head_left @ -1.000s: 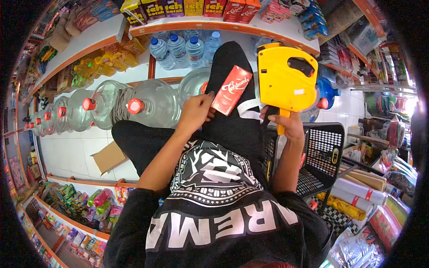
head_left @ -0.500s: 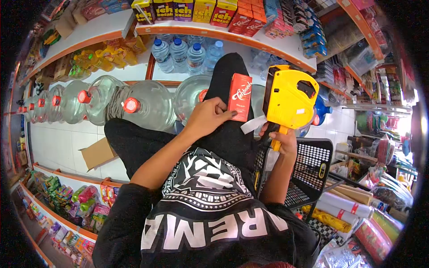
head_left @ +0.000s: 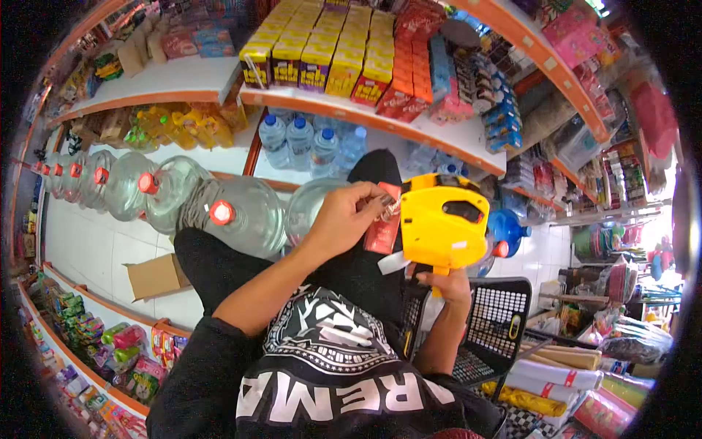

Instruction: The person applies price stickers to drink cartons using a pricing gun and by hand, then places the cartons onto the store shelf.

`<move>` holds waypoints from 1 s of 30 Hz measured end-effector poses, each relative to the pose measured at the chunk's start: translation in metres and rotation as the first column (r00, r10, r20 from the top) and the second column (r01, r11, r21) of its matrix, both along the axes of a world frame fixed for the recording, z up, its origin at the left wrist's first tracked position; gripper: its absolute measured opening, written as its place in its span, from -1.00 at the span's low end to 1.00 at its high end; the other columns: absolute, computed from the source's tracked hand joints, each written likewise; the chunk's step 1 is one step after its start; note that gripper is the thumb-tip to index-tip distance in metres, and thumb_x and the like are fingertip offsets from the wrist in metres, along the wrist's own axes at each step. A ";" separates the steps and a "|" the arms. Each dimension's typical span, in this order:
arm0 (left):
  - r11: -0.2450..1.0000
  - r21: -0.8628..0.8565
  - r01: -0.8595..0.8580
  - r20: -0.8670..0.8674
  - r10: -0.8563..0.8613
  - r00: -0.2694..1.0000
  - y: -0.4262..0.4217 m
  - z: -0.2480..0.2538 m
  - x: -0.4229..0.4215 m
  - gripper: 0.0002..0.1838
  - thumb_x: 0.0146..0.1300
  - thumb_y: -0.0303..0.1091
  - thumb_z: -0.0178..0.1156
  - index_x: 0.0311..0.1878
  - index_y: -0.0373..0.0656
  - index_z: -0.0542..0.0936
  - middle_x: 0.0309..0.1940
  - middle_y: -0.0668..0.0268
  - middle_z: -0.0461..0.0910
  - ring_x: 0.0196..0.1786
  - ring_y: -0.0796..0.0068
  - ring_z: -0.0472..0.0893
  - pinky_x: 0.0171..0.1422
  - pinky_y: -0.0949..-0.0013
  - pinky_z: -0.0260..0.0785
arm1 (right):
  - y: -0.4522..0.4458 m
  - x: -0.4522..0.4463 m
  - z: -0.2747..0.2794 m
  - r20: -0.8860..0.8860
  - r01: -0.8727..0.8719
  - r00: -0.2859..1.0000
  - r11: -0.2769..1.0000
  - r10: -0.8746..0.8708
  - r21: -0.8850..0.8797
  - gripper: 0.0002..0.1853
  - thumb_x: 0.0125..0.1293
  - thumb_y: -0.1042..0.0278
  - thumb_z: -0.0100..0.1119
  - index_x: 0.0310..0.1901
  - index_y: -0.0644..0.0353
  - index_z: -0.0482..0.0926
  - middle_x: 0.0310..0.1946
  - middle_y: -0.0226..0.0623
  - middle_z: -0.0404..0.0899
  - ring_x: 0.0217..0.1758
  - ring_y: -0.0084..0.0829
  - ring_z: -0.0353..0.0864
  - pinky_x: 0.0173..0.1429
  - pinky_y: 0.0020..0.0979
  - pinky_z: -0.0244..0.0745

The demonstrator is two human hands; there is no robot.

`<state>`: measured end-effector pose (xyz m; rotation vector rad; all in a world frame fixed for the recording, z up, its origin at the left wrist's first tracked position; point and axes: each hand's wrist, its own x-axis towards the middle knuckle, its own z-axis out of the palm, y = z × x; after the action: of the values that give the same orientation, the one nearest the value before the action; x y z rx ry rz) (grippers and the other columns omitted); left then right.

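Observation:
My left hand [head_left: 342,219] is closed, its thumb and fingertips pressed together at the upper left of a red drink carton [head_left: 381,238]. The fingers hide part of the carton's white lettering. The carton leans upright over my black-trousered leg. My right hand [head_left: 447,284] is wrapped around the handle of a yellow price label gun [head_left: 444,228], whose head stands right beside the carton. From the gun's lower left hangs a strip of white label paper [head_left: 393,263].
Large clear water jugs [head_left: 245,218] with red caps line the floor ahead. Yellow-topped tea cartons [head_left: 314,55] fill a shelf above small water bottles [head_left: 300,139]. A black basket [head_left: 497,314] stands at my right; a cardboard piece [head_left: 156,278] lies on the left floor.
My left hand has shifted from the carton's lower edge up to its upper part. The label gun has come left, closer to the carton. The view has tilted up, showing more shelf.

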<state>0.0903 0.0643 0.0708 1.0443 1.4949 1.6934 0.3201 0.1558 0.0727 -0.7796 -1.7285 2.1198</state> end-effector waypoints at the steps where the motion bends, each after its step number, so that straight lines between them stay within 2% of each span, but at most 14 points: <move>1: 0.997 -0.055 0.056 0.106 -0.050 0.993 -0.001 0.011 -0.003 -0.79 0.25 -0.25 0.09 -0.30 -0.21 0.55 -0.51 0.47 0.52 -0.55 0.70 0.45 -0.48 0.62 0.24 | -0.001 -0.001 0.003 0.010 -0.002 1.000 0.999 0.002 0.032 -0.45 -0.18 0.61 0.25 -0.03 0.31 0.40 -0.29 -0.20 0.54 -0.23 -0.30 0.56 -0.11 -0.34 0.46; 3: 0.971 -0.151 0.186 0.329 -0.129 0.935 -0.004 0.028 -0.007 -0.76 0.28 -0.18 0.06 -0.32 -0.16 0.54 -0.51 0.50 0.52 -0.54 0.74 0.46 -0.50 0.65 0.21 | 0.000 -0.003 0.007 0.015 -0.007 1.000 0.997 0.006 0.071 -0.44 -0.17 0.63 0.26 -0.01 0.29 0.39 -0.27 -0.22 0.54 -0.22 -0.32 0.55 -0.10 -0.35 0.45; 4: 0.972 -0.145 0.183 0.324 -0.128 0.937 -0.004 0.030 -0.009 -0.76 0.28 -0.18 0.06 -0.32 -0.16 0.54 -0.51 0.50 0.52 -0.54 0.74 0.46 -0.50 0.65 0.21 | 0.001 -0.003 0.008 0.004 -0.031 1.000 0.996 0.031 0.081 -0.44 -0.16 0.65 0.25 0.00 0.28 0.39 -0.25 -0.23 0.54 -0.21 -0.32 0.55 -0.09 -0.35 0.45; 7: 0.940 -0.192 0.283 0.477 -0.163 0.864 -0.007 0.032 -0.012 -0.73 0.30 -0.11 0.01 -0.34 -0.09 0.52 -0.53 0.51 0.52 -0.53 0.76 0.48 -0.53 0.66 0.17 | 0.001 -0.003 0.009 -0.016 -0.079 0.997 0.992 0.081 0.096 -0.43 -0.14 0.70 0.24 0.02 0.25 0.39 -0.22 -0.26 0.54 -0.19 -0.34 0.55 -0.07 -0.36 0.44; 10: 0.930 -0.195 0.313 0.559 -0.156 0.814 -0.010 0.032 -0.013 -0.71 0.27 -0.07 0.04 -0.38 -0.09 0.51 -0.52 0.48 0.51 -0.53 0.75 0.46 -0.53 0.66 0.16 | -0.003 -0.003 0.012 0.013 -0.028 1.000 0.983 0.026 0.182 -0.56 -0.03 0.63 0.23 -0.03 0.25 0.44 -0.21 -0.30 0.56 -0.16 -0.42 0.55 -0.04 -0.39 0.45; 15: 0.911 -0.205 0.357 0.695 -0.122 0.709 -0.011 0.032 -0.011 -0.73 0.25 -0.10 0.05 -0.40 -0.10 0.49 -0.53 0.43 0.52 -0.55 0.70 0.46 -0.54 0.64 0.17 | -0.001 0.005 0.008 0.050 -0.027 0.999 0.986 0.019 0.166 -0.59 -0.04 0.61 0.26 -0.07 0.26 0.47 -0.20 -0.34 0.57 -0.13 -0.44 0.55 -0.02 -0.40 0.44; 20: 0.904 -0.184 0.386 0.725 -0.140 0.674 -0.010 0.032 -0.014 -0.77 0.24 -0.16 0.04 -0.40 -0.10 0.48 -0.54 0.40 0.52 -0.55 0.64 0.49 -0.56 0.62 0.20 | 0.003 0.008 0.004 0.060 -0.030 0.998 0.977 0.018 0.210 -0.61 -0.06 0.61 0.28 -0.10 0.26 0.50 -0.21 -0.33 0.58 -0.12 -0.44 0.55 -0.01 -0.40 0.44; 23: 0.903 -0.219 0.370 0.701 -0.118 0.703 -0.010 0.034 -0.015 -0.80 0.23 -0.21 0.03 -0.40 -0.11 0.47 -0.54 0.37 0.52 -0.56 0.60 0.52 -0.59 0.60 0.23 | 0.003 0.015 -0.001 0.069 -0.001 0.997 0.971 -0.016 0.239 -0.60 -0.07 0.61 0.28 -0.10 0.26 0.50 -0.21 -0.33 0.58 -0.13 -0.44 0.55 -0.01 -0.40 0.43; 26: 0.892 -0.230 0.390 0.698 -0.128 0.704 -0.009 0.032 -0.014 -0.81 0.23 -0.22 0.03 -0.39 -0.12 0.47 -0.52 0.37 0.53 -0.56 0.59 0.53 -0.59 0.59 0.23 | 0.006 0.015 -0.003 0.116 -0.022 0.993 0.937 -0.020 0.348 -0.56 -0.09 0.60 0.30 -0.07 0.26 0.49 -0.20 -0.33 0.58 -0.14 -0.44 0.55 -0.01 -0.40 0.43; 30: 0.894 -0.228 0.387 0.696 -0.128 0.706 -0.008 0.029 -0.015 -0.81 0.22 -0.23 0.04 -0.36 -0.14 0.48 -0.49 0.36 0.53 -0.55 0.59 0.54 -0.59 0.58 0.27 | -0.001 0.007 -0.001 0.080 0.039 0.994 0.949 -0.068 0.314 -0.52 -0.11 0.60 0.30 -0.04 0.24 0.47 -0.21 -0.33 0.57 -0.15 -0.44 0.55 -0.03 -0.39 0.44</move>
<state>0.0758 0.0562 0.0998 0.3475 1.0459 1.3054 0.3273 0.1550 0.0720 -0.8282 -1.9991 1.7384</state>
